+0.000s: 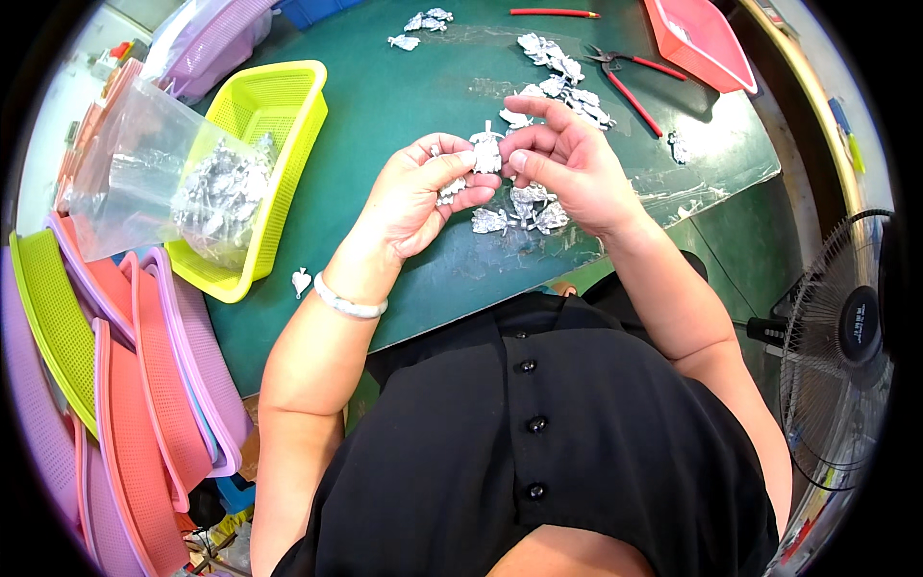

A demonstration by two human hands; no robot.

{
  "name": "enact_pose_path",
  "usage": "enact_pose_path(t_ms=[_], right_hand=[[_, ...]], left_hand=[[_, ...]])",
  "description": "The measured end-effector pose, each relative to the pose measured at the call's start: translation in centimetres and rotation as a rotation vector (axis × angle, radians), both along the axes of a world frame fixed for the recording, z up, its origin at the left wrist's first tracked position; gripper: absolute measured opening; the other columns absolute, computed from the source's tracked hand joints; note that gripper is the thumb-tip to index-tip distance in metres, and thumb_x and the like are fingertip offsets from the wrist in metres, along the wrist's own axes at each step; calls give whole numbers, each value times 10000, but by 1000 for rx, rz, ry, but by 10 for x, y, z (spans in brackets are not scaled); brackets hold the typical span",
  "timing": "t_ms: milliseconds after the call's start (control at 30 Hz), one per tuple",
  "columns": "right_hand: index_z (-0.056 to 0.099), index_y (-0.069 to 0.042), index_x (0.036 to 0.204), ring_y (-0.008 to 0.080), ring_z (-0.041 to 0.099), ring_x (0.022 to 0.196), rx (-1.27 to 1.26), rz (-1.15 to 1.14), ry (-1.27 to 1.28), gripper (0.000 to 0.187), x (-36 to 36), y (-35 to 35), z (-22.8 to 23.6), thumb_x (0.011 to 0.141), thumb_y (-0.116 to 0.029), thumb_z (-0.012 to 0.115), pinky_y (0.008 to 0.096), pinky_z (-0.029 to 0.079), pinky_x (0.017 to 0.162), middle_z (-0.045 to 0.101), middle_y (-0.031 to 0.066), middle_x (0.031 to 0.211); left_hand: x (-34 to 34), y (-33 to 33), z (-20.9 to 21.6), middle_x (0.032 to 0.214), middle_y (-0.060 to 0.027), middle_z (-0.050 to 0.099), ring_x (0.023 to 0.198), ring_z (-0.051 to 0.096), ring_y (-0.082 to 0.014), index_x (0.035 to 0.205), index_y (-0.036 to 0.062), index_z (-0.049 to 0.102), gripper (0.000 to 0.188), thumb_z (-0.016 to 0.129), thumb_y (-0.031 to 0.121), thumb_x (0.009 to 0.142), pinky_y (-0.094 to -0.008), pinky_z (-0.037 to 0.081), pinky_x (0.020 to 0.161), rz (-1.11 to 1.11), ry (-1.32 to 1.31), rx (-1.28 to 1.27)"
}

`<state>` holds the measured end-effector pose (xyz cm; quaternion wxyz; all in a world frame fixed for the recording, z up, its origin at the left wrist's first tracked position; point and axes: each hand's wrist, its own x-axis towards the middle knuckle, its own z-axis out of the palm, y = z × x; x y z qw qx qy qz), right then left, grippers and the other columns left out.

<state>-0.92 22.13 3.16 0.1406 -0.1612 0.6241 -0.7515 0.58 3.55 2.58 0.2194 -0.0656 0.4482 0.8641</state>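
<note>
My left hand (pixel 418 188) pinches a small flat silver-grey metal casting (pixel 486 152) upright between thumb and fingers. More grey castings (pixel 450 189) show tucked in the same palm. Close by on its right, my right hand (pixel 567 159) has thumb and index fingertips pressed together beside the piece. Its other fingers curl loosely. Whether it grips the casting's edge or something tiny is hidden. Below both hands, several similar castings (pixel 532 208) lie on the green table (pixel 404 298).
Beyond my hands are a pile of castings (pixel 550 60), red-handled cutting pliers (pixel 630 82) and a red pencil (pixel 556 12). A yellow-green basket (pixel 312 106) at left holds a clear bag (pixel 135 159) of castings. Stacked baskets (pixel 135 433) stand left, a fan (pixel 846 332) right.
</note>
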Motion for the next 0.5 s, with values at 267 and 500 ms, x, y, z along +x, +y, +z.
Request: enact_pose_path(t_ms=[267, 500], right_hand=[[411, 29, 1216, 90, 559, 723, -44, -15, -48, 469, -3, -2, -2, 782, 14, 588, 210, 452, 631, 596, 52, 847], [416, 27, 1208, 86, 559, 727, -56, -8, -81, 469, -4, -2, -1, 777, 12, 601, 207, 447, 618, 597, 51, 839]], left_hand=[[1, 1, 1, 864, -119, 588, 767, 631, -203, 890, 7, 502, 102, 569, 50, 827, -283, 557, 660, -37, 9, -10], [3, 3, 3, 857, -114, 585, 754, 631, -200, 882, 7, 498, 95, 560, 64, 836, -282, 556, 659, -24, 9, -28]])
